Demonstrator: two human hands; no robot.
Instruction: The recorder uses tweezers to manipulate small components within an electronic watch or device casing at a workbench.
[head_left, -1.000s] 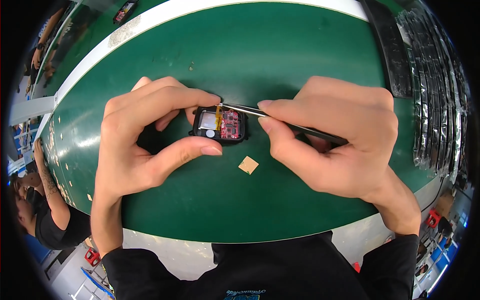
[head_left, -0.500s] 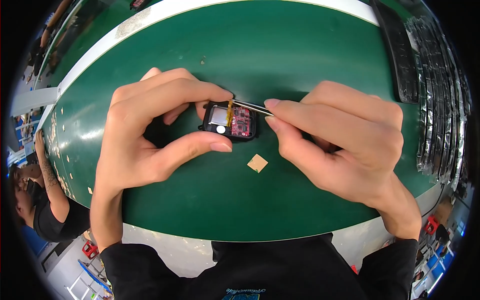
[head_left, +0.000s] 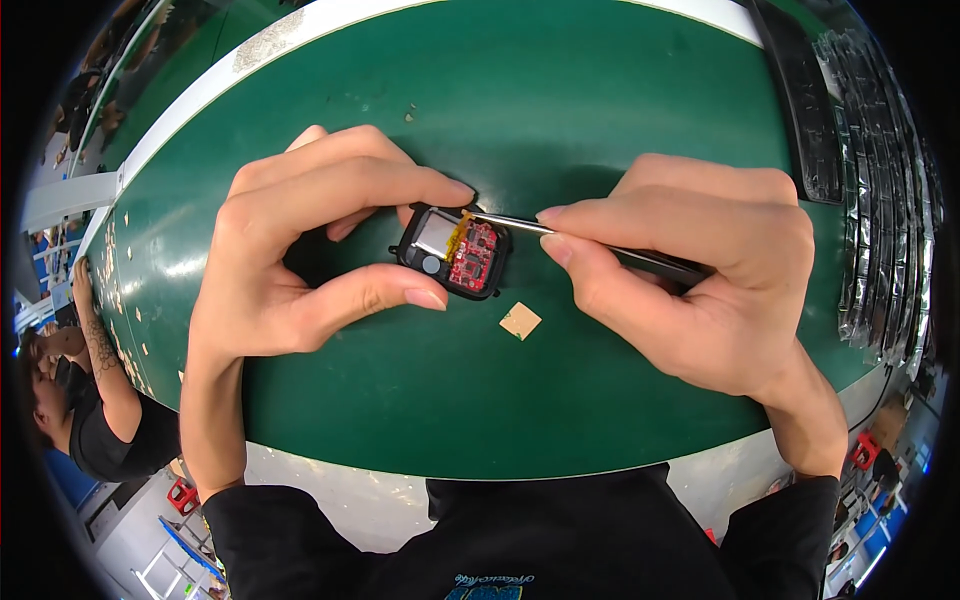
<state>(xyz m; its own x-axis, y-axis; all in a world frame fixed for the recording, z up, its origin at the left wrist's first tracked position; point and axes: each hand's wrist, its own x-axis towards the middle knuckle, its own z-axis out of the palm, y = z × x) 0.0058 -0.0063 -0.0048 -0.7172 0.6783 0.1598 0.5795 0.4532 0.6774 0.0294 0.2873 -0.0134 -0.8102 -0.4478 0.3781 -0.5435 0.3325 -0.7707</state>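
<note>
Open black case [head_left: 409, 250], silver block [head_left: 435, 231], red circuit board [head_left: 474, 256] inside

Single head view: left fisheye of a head-worn pair, aimed down at the tabletop [head_left: 500, 420], close range. Upright, unmirrored; frame left = wearer's left. Left hand [head_left: 270, 255] and right hand [head_left: 705, 270] sit mid-height, sleeves [head_left: 285, 530] at lower edge. Very wide: floor [head_left: 335, 500] included, straight edges bowed.

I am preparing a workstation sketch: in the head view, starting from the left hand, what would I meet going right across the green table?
Left hand → open rectangular black electronic device → small tan square piece → right hand → long black tray-like object → shiny black plastic-wrapped stack
</note>
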